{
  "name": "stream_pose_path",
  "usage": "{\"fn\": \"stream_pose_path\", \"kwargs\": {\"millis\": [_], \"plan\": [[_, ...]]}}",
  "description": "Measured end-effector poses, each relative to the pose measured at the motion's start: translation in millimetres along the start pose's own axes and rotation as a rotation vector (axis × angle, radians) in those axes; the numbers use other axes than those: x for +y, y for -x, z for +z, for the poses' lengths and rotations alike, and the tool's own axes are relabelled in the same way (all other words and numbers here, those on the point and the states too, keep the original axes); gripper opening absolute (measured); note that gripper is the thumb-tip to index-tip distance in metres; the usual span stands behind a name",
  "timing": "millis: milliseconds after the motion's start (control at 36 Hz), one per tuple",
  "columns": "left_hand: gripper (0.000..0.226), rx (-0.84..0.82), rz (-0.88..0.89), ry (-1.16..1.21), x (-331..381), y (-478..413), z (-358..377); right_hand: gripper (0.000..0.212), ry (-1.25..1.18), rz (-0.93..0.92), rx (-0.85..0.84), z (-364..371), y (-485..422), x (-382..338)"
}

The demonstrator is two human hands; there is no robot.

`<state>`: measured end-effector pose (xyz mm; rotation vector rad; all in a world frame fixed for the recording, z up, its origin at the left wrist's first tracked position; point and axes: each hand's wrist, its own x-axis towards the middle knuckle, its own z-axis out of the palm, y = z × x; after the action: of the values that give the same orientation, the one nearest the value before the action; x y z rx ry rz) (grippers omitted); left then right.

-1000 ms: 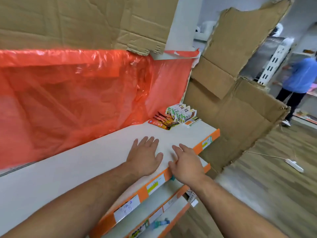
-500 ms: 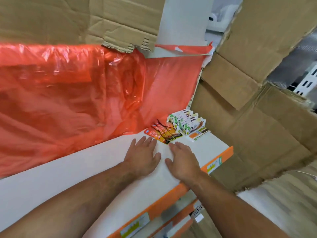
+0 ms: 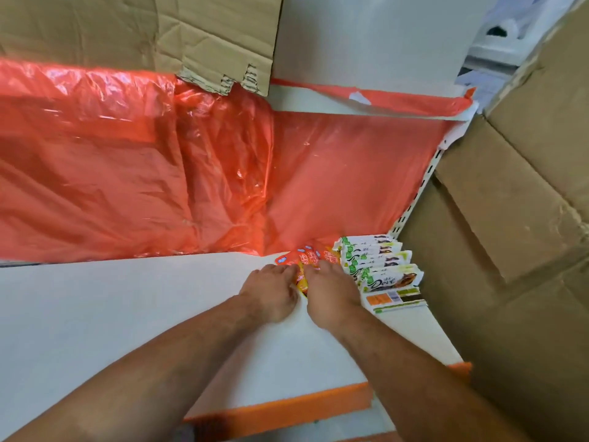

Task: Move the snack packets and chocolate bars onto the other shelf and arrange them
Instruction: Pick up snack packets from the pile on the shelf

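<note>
A fanned row of orange snack packets [image 3: 306, 257] lies in the back right corner of the white shelf [image 3: 127, 307]. Right beside them stand several white and green chocolate bars [image 3: 377, 261], overlapping one another, with one flat bar [image 3: 396, 300] in front. My left hand [image 3: 271, 293] reaches palm down, its fingertips touching the left edge of the orange packets. My right hand [image 3: 331, 293] lies over the packets' front ends, fingers stretched forward. One orange packet shows between the two hands. The hands cover the front ends of the packets.
Crumpled orange plastic sheeting [image 3: 159, 173] covers the shelf's back wall. Cardboard sheets [image 3: 510, 202] stand to the right of the shelf and above it. The shelf has an orange front edge strip [image 3: 280, 413]. A perforated white upright [image 3: 414, 202] marks the right end.
Both hands have slid forward along the shelf from its front part to the orange packets in the corner. The view has moved closer and to the right.
</note>
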<state>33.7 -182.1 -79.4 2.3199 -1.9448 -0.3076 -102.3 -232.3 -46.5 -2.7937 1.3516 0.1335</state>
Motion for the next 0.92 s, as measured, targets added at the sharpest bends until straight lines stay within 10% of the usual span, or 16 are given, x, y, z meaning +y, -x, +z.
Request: {"fn": "stream_pose_path", "kwargs": {"millis": [917], "plan": [[0.014,0.072,-0.069,0.156,-40.5,20.7,-3.4,0.036,-0.23,-0.115,-0.053,-6.3,3.2,-34.8]]}}
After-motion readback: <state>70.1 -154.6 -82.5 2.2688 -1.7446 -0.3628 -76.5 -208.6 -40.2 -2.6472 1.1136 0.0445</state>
